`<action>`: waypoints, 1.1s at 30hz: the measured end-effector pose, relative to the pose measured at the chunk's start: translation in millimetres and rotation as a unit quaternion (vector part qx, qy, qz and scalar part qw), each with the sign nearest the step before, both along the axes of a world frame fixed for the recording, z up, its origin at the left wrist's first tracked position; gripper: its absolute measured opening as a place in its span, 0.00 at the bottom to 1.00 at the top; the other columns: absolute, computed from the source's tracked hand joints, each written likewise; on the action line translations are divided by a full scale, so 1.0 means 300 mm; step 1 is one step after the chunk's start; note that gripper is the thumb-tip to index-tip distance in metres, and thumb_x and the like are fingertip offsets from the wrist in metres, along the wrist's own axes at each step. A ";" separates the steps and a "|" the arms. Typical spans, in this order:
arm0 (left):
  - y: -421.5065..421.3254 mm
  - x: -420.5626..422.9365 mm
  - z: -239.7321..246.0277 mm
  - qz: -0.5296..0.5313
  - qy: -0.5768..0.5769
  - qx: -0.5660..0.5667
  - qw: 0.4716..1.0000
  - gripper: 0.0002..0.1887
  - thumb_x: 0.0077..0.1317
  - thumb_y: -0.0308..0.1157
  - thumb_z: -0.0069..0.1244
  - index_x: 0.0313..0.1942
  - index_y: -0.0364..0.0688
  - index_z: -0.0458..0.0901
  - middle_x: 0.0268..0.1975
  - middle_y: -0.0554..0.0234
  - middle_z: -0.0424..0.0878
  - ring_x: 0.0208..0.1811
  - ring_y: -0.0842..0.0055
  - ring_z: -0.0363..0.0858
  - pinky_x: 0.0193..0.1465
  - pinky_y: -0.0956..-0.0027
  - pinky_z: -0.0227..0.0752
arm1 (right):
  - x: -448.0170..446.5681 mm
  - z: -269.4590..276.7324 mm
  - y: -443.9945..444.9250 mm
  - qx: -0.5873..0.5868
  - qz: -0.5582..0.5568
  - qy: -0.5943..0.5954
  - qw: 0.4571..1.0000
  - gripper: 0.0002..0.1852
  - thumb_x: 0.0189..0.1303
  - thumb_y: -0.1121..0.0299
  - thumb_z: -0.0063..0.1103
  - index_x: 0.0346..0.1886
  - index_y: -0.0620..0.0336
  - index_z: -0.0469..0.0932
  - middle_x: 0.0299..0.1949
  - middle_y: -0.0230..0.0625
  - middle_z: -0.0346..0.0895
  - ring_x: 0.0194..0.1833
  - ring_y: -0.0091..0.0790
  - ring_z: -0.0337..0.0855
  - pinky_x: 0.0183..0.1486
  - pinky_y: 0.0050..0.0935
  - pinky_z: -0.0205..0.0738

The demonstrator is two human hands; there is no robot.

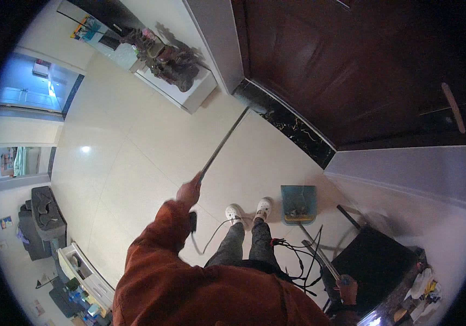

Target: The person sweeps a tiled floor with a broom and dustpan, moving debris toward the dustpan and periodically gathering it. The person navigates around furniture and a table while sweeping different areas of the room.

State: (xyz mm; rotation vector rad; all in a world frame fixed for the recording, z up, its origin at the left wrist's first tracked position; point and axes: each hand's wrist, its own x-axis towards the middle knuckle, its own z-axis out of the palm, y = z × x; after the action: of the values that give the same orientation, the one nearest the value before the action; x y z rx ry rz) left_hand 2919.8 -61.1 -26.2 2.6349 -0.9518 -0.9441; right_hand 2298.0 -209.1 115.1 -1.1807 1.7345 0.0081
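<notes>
My left hand grips the long dark handle of a broom and stretches out ahead of me. The broom's grey head, blurred, rests at the black marble threshold below a dark brown door. Down at my right side, my right hand is closed around the handle of a dustpan. The blue-green dustpan lies on the tiled floor to the right of my white shoes. Some grey debris sits inside it, too small to identify.
A white cabinet bearing a dark carved ornament stands beside the door frame. Black cables hang at my right hip. Close to my right hand is a black-topped piece of furniture. A grey sofa stands far left.
</notes>
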 end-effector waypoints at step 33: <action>0.182 -0.186 -0.257 -0.136 0.162 0.068 0.975 0.26 0.62 0.30 0.35 0.62 0.60 0.55 0.34 0.43 0.78 0.35 0.53 0.77 0.38 0.55 0.71 | -0.023 -0.026 0.003 0.015 0.073 0.024 0.997 0.07 0.50 0.69 0.59 0.32 0.60 0.75 0.23 0.29 0.71 0.19 0.21 0.71 0.21 0.22 0.72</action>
State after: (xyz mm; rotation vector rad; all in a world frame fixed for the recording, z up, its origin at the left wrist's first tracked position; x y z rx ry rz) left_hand 2864.1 -6.4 -103.2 2.3817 -1.2156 -1.4961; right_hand 2291.1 -208.3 107.3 -1.2918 1.6814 0.1514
